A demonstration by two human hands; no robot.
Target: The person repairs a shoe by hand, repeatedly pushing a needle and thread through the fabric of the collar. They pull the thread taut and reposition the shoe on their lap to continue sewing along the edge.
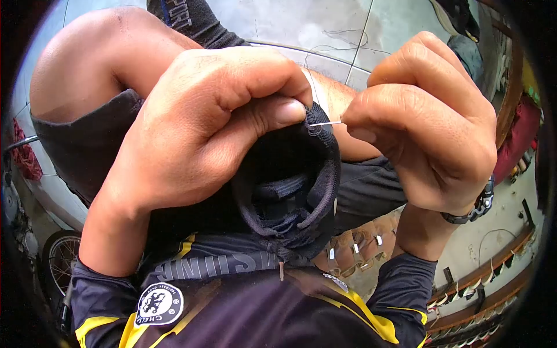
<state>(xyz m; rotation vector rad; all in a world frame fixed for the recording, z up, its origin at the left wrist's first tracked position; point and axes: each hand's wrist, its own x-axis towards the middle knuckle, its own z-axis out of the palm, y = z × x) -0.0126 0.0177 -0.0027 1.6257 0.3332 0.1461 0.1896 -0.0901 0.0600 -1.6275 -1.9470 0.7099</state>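
A black lace-up shoe (pixel 328 168) rests against my lap with its opening facing up, the laces tied toward my chest. My left hand (pixel 232 110) pinches the collar's far edge between thumb and forefinger. From the right, my right hand (pixel 423 116) holds a thin needle (pixel 326 123) between thumb and fingertips. The needle's other end meets the collar edge just beside my left thumb; whether its tip is inside the fabric I cannot make out. Dark stitching shows on the rim there. Much of the shoe's left side is hidden by my left hand.
Loose thread (pixel 342 46) lies on the tiled floor (pixel 278 26) ahead. My bent bare knee (pixel 87 52) rises at the left, above a spoked wheel (pixel 62 255). Racks with rows of items (pixel 481 284) stand at the lower right, near a dark red cushion-like thing (pixel 525 130).
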